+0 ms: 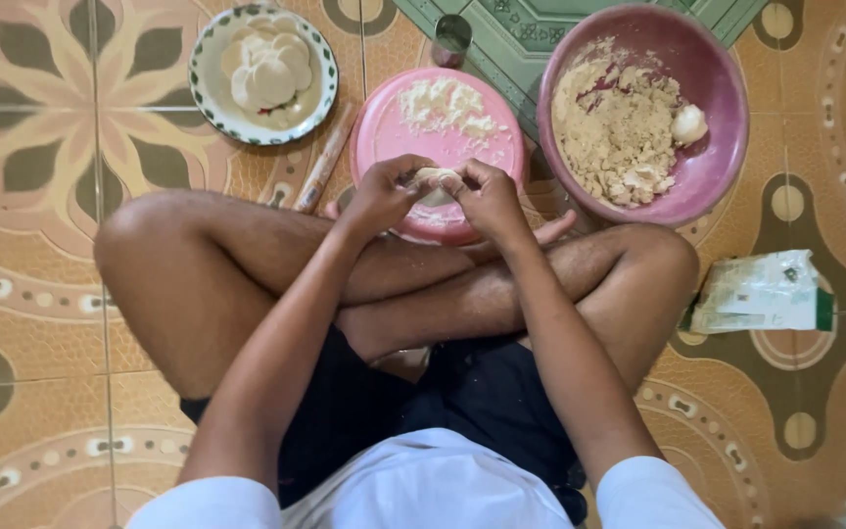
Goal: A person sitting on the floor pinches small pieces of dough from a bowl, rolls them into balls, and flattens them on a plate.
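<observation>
I sit cross-legged on a patterned tile floor. My left hand [384, 192] and my right hand [487, 194] meet over a pink round board [384, 127] and pinch a small pale piece of dough [435, 183] between their fingers. Loose flour [443, 104] lies on the far part of the board. To the right stands a large pink bowl [717, 167] holding crumbly dough [614, 132] and one white dough ball [689, 124].
A white plate with a green patterned rim [210, 93] at the upper left holds several flat dough rounds. A wooden rolling pin [323, 167] lies beside the board. A small metal cup [451, 39] stands behind it. A flour bag [761, 292] lies by my right knee.
</observation>
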